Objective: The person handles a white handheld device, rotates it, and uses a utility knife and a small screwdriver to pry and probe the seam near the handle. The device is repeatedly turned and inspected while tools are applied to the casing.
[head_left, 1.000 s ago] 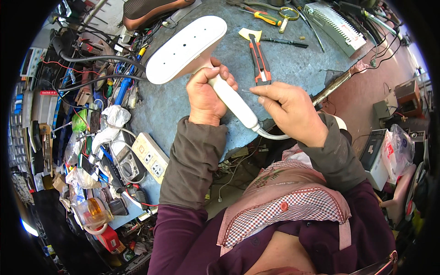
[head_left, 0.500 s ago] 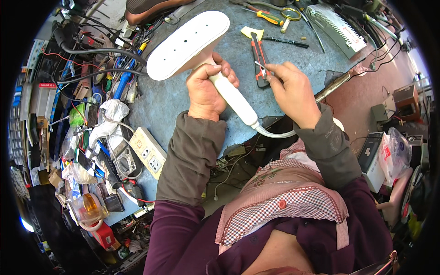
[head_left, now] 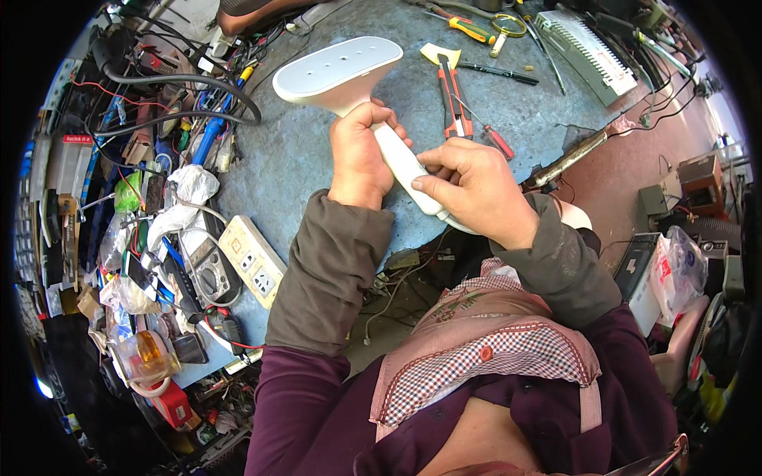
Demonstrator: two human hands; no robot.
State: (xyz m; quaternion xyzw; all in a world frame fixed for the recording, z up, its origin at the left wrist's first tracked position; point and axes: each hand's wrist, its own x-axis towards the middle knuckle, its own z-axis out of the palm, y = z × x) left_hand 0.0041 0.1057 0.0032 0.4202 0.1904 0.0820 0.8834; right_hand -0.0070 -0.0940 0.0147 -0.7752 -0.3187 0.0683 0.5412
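A white garment steamer with a flat oval head and a long handle is held above the bench. My left hand is closed round its neck, with the head up to the far left. Lower on the handle, my right hand pinches the edge with thumb and curled fingers; the white cord leaves the handle end beneath it. A small screwdriver with a red handle lies just beyond my right hand. Beside it is a red and black utility knife, near a yellow-tipped piece.
On the blue-grey bench lie a black pen, a magnifying glass and a yellow-orange screwdriver. A metal-cased unit stands far right. A power strip, a multimeter and tangled cables crowd the left.
My right hand has put down the small screwdriver and moved left and nearer, onto the steamer handle. The steamer's head has tilted and dropped slightly nearer.
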